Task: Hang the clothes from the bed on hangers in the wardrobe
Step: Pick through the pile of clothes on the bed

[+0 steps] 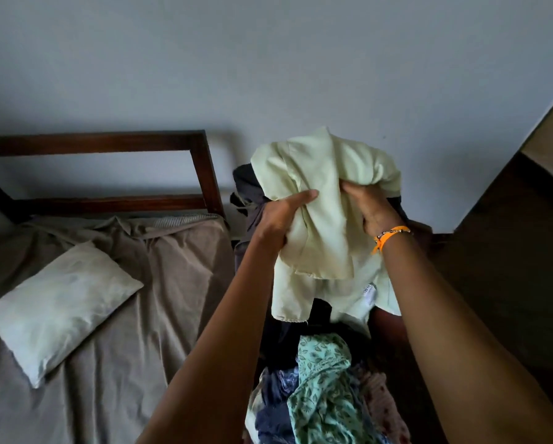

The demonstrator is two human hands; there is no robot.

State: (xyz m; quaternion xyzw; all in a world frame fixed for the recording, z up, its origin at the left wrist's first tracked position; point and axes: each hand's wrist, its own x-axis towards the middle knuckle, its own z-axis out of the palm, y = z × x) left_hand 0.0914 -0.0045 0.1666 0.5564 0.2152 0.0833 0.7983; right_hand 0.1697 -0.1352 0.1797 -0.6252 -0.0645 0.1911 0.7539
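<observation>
Both hands hold a pale yellow garment (326, 219) up in front of the wall (268, 59) — the left hand (281, 219) with its fingers (304, 196) curled into the cloth's left side, the right hand (369, 208) clamped on the bunched top right. An orange band (385, 237) circles the right wrist. Below lies a heap of clothes (320, 392), a green print on top, just beside the bed (134, 331) — a pillow (60, 309) rests on its brown sheet.

shirt (325, 200): pale yellow-green, bunched, held aloft over the pile | pile (320, 392): crumpled teal floral, navy and dark clothes, beside bed (108, 315)
</observation>
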